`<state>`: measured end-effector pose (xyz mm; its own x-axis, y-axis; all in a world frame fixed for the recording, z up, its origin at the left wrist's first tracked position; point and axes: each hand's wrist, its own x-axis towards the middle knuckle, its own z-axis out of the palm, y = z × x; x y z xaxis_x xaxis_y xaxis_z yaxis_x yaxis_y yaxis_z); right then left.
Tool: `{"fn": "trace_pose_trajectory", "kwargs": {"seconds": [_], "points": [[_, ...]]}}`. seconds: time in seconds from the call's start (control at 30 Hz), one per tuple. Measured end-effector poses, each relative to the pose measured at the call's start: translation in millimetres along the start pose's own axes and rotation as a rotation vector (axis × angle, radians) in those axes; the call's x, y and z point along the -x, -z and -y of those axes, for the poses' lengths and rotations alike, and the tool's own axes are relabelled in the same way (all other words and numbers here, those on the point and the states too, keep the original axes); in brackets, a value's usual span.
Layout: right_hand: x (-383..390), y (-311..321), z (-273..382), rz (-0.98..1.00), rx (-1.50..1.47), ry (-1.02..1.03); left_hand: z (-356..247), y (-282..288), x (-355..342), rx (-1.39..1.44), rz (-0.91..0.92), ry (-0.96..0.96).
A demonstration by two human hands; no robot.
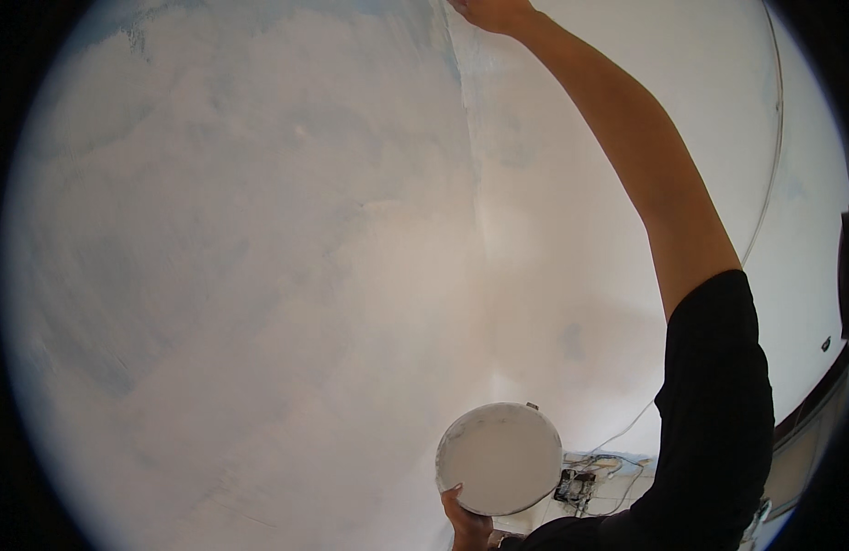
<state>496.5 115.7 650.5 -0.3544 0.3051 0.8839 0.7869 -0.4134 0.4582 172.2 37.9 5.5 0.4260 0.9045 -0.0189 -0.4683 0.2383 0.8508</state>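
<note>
Low in the view, my left hand [468, 525] is closed on the rim of a round, shallow-looking container [500, 457]. Its face is smooth and off-white, its rim is smeared grey, and a small tab sticks out at the top; I cannot tell how deep it is. My right arm reaches up along the wall [259, 275]. At its end, my right hand [494, 13] is curled near the wall and partly cut off by the top edge. Whatever its fingers hold is out of sight. Cloudy white coating covers the wall, with bluish patches showing through.
A vertical seam [470, 138] runs down where two wall faces meet. Past my right arm, a thin cable [775, 138] hangs along the wall. Below are tangled wires around a dark box [574, 487] beside pale tiles. A dark-edged frame [815, 399] stands at far right.
</note>
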Motion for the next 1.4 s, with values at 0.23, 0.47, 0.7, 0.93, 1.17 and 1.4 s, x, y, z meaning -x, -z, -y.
{"fn": "trace_pose_trajectory", "kwargs": {"seconds": [0.23,0.47,0.7,0.93,1.17,1.4], "points": [[130.5,-77.2,-4.8,0.285,-0.119,0.478,-4.8,-8.0,2.8,-0.204,0.039,-0.151],[248.2,-57.6,97.4,0.795,-0.277,0.461,-60.8,-32.1,9.2,0.281,-0.015,0.273],[121.8,-52.7,14.0,0.467,-0.351,-0.021,-59.2,-28.9,16.7,0.023,0.029,0.164],[33.6,-12.7,-19.8,0.051,-0.024,-0.041,-63.6,-37.1,12.4,0.265,-0.041,0.298],[186.0,-96.2,24.3,0.431,-0.283,0.538,-60.2,-37.8,12.8,0.277,-0.003,0.274],[242.7,-65.7,103.5,0.887,-0.485,0.104,-72.7,-38.9,12.4,0.287,-0.096,0.346]]}}
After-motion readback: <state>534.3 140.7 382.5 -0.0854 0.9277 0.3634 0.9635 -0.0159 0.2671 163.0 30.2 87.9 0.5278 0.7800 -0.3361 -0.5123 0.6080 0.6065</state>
